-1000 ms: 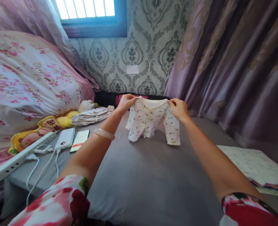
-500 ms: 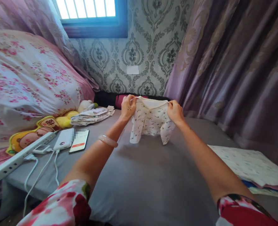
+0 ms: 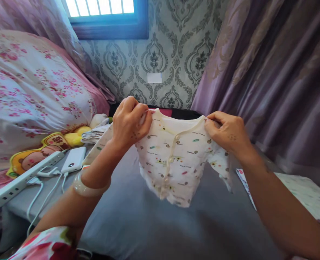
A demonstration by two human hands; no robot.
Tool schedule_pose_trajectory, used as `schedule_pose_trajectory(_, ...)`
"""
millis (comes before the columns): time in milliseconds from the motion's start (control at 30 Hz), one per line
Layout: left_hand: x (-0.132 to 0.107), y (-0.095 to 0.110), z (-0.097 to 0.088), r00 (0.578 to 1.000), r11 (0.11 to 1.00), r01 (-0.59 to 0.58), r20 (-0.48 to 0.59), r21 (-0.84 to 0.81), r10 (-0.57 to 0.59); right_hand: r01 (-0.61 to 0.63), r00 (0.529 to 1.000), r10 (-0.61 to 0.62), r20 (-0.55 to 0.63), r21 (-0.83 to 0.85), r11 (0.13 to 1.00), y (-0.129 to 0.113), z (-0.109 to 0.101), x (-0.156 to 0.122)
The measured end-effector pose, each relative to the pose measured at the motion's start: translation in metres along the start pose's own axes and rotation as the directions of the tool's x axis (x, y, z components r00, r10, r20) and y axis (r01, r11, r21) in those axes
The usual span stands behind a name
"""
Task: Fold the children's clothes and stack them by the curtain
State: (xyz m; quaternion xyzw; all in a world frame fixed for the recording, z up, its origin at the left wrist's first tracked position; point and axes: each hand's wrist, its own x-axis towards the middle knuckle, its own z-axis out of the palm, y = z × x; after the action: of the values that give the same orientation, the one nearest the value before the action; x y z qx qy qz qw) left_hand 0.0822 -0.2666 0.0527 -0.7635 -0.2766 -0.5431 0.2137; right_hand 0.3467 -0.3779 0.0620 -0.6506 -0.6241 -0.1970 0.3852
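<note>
A small white baby shirt (image 3: 173,155) with a printed pattern, a cream neckline and a buttoned front hangs upright over the grey bed sheet. My left hand (image 3: 131,122) is closed, pinching the shirt at one shoulder. At the opposite shoulder my right hand (image 3: 227,131) grips the cloth between thumb and fingers. The neckline stretches between both hands. One sleeve dangles under my right hand; the other shows partly behind my left wrist, which wears a pale bangle (image 3: 90,186).
Folded clothes (image 3: 303,191) lie at the right, and another cloth pile (image 3: 96,133) sits at the back left. A power strip (image 3: 26,178) with cables, a white power bank (image 3: 73,159) and a yellow cartoon cushion (image 3: 32,157) are at left. Purple curtains hang at the right.
The shirt has come nearer to me and appears larger, its front now fully hanging down. Both hands came closer with it and spread further apart, still gripping the shoulders.
</note>
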Motion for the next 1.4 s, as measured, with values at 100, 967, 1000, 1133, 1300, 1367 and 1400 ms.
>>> schedule_pose_trajectory(100, -0.001, -0.017, 0.029, 0.965, 0.994, 0.092, 0.250, -0.056, -0.075, -0.077, 0.978, 0.072, 0.194, 0.018, 0.997, 0.019, 0.026, 0.012)
schedule_pose_trajectory(967, -0.161, -0.032, 0.208, 0.519, 0.965, 0.245, 0.828, 0.093, -0.211, -0.085, 0.716, 0.199, 0.669, -0.199, 0.976, 0.117, 0.222, -0.076)
schedule_pose_trajectory(1000, -0.160, -0.033, 0.210, 0.554, 0.973, 0.215, 0.810, 0.086, -0.193, -0.076, 0.729, 0.189, 0.658, -0.197, 0.978, 0.118, 0.224, -0.076)
schedule_pose_trajectory(1133, -0.157, -0.040, 0.219, 0.660, 0.990, 0.083, 0.738, 0.117, -0.143, -0.014, 0.785, 0.181, 0.593, -0.275, 0.961, 0.119, 0.231, -0.066)
schedule_pose_trajectory(1300, -0.147, -0.050, 0.235, 0.681, 0.989, -0.003, 0.725, 0.148, -0.107, 0.134, 0.806, 0.131, 0.577, -0.394, 0.909, 0.126, 0.245, -0.045)
schedule_pose_trajectory(1367, -0.143, -0.054, 0.243, 0.681, 0.986, -0.036, 0.726, 0.161, -0.094, 0.203, 0.805, 0.090, 0.587, -0.414, 0.887, 0.133, 0.251, -0.037)
schedule_pose_trajectory(1400, -0.141, -0.056, 0.247, 0.680, 0.986, -0.053, 0.729, 0.159, -0.081, 0.236, 0.801, 0.067, 0.595, -0.417, 0.878, 0.136, 0.254, -0.033)
